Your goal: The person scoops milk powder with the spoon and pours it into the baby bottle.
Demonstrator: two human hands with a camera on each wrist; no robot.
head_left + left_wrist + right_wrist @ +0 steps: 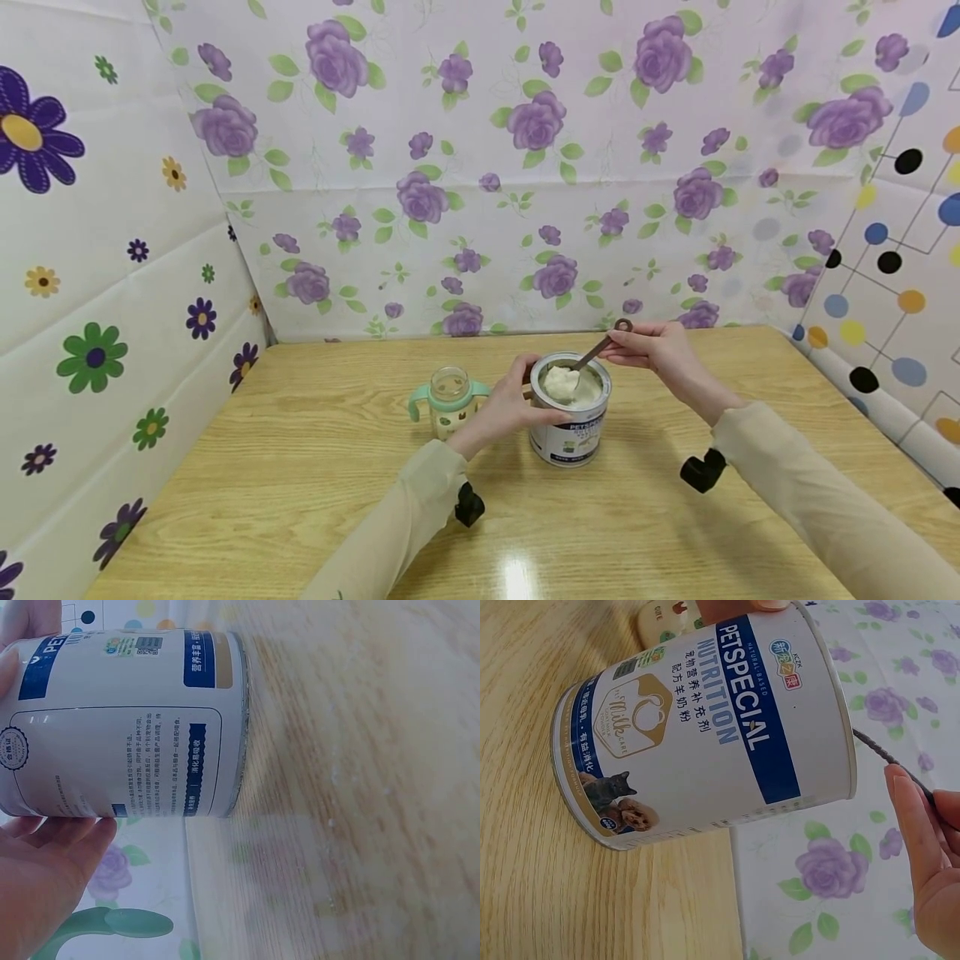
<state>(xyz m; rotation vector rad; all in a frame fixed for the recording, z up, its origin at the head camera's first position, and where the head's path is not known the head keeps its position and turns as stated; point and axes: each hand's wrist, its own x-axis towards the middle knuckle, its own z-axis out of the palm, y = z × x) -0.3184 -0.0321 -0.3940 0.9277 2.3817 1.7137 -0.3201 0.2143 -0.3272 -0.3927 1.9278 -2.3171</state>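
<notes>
A white milk powder can (567, 442) with blue label bands stands upright and open on the table. My left hand (504, 408) grips its left side, the thumb across the front near the rim. In the left wrist view, fingertips (97, 832) press against the can wall (97, 765). My right hand (660, 357) pinches the brown handle of a spoon (597, 350) that slants down into the can's mouth. A pale heap of powder (560, 383) lies at the spoon's lower end, hiding most of its bowl. The right wrist view shows the spoon handle (889, 756) between thumb and fingers.
A clear baby bottle (450, 382) with green handles and no lid stands left of the can, partly behind my left forearm. The wooden table (315, 467) meets flowered cloth walls (480, 167) at the back and sides. Black wrist cameras (702, 471) hang below both cuffs.
</notes>
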